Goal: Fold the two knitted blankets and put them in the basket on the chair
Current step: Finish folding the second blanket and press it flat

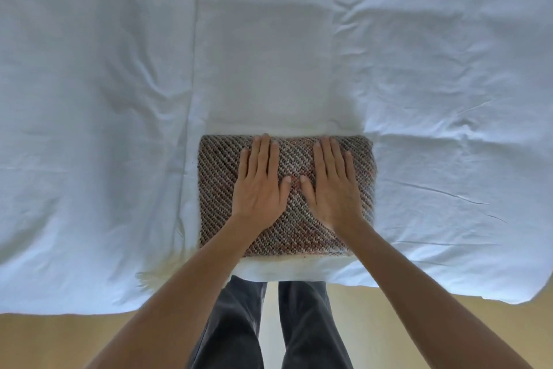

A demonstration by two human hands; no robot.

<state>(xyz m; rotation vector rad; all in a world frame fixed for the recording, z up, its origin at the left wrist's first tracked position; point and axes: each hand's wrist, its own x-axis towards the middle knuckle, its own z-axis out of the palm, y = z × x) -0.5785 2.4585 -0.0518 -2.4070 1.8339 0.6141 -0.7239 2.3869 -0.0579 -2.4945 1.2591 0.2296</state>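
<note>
Blanket: a knitted blanket (217,180), brown and cream in slanted ribs with a reddish patch at its middle, lies folded into a thick rectangle.
Blanket's place: on the bed (269,39), close to its near edge and roughly halfway along that edge, with its long sides running parallel to the edge. A narrow strip of sheet shows between the blanket and the edge.
Left hand: the left hand (259,189) lies palm down on the left half of the blanket's top.
Left fingers: the fingers (264,154) are straight and held close together, their tips reaching the blanket's far edge; the thumb is spread toward the middle.
Right hand: the right hand (332,189) lies palm down on the right half, beside the other hand but not touching it.
Right fingers: its fingers (327,157) are straight, slightly fanned, and end just short of the far edge. The thumb points inward, so the two thumb tips sit near each other over the reddish patch.
Bed cover: a white sheet (449,99), creased on both sides, smoother behind the blanket.
Below the edge: legs in dark grey trousers (233,323) stand against the bed on a pale yellow floor (419,323).
</note>
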